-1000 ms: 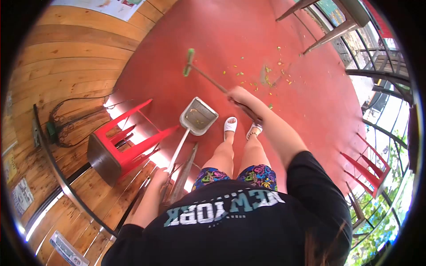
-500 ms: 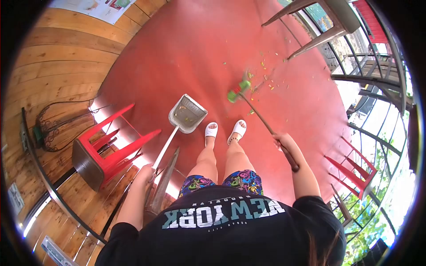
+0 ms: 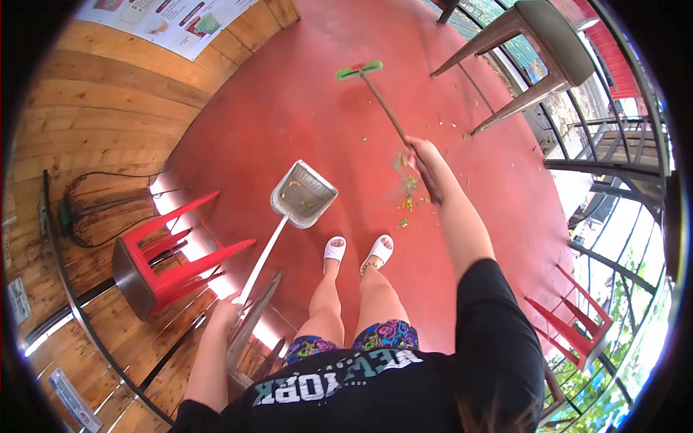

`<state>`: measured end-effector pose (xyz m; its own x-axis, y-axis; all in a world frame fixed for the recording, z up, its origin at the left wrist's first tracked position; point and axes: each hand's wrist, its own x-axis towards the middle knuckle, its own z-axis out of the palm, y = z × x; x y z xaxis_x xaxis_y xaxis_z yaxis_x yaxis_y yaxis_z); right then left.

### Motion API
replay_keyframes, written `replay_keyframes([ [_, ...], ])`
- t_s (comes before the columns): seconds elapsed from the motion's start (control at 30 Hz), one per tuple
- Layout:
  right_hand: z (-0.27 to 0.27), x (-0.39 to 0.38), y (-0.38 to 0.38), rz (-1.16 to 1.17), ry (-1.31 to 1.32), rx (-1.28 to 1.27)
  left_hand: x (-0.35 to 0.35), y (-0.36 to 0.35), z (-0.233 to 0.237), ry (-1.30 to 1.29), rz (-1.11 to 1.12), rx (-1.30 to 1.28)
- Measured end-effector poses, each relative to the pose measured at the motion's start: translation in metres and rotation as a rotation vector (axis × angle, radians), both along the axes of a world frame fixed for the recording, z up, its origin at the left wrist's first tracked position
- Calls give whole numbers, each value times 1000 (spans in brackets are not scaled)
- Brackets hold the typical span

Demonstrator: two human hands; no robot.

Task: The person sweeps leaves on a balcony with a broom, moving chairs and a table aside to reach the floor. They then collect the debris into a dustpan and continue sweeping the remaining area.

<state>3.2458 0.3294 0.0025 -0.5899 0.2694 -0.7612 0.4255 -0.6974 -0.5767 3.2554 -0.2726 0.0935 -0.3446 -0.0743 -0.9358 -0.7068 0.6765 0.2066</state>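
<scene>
My left hand (image 3: 227, 313) grips the white handle of a long-handled dustpan (image 3: 307, 195). Its grey metal pan lies on the red floor (image 3: 253, 151) to the left of my feet, with a few leaf bits inside. Stretched forward, my right hand (image 3: 422, 153) is closed round the brown stick of a broom (image 3: 359, 69). The broom's green head, with a red mark, is far out ahead, beyond the debris. Yellow and green leaf bits (image 3: 409, 203) form a loose patch on the floor below my right forearm, and more are scattered to its right.
A red stool with a brown seat (image 3: 131, 278) stands at the left by the wooden wall (image 3: 108, 108). At the upper right is a brown wooden stool (image 3: 552, 43), and a red stool (image 3: 588, 328) is at the lower right. Metal railing (image 3: 613, 173) borders the right side.
My right hand has reached forward, carrying the broom head away from my feet to the far floor. The leaf bits are now gathered nearer my feet. The dustpan stays to my left.
</scene>
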Motion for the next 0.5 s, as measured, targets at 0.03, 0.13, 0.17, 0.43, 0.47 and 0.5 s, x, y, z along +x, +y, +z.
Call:
replay_keyframes([
  [0.03,-26,-31,19,8,2,-34,0,0,-5,12,-5,4],
  [0.13,-70,-72,53,-35,11,-152,20,20,9,14,74,21],
  [0.17,-75,-79,56,-66,9,-199,21,37,24,-8,88,50],
  [0.43,-56,131,-25,-40,-94,-7,11,48,-15,56,-24,-105],
  [0.47,-37,168,-37,-38,-224,66,8,54,-19,78,-14,-69],
  [0.5,-17,199,-43,-83,-241,-184,4,58,-26,104,-1,-38],
])
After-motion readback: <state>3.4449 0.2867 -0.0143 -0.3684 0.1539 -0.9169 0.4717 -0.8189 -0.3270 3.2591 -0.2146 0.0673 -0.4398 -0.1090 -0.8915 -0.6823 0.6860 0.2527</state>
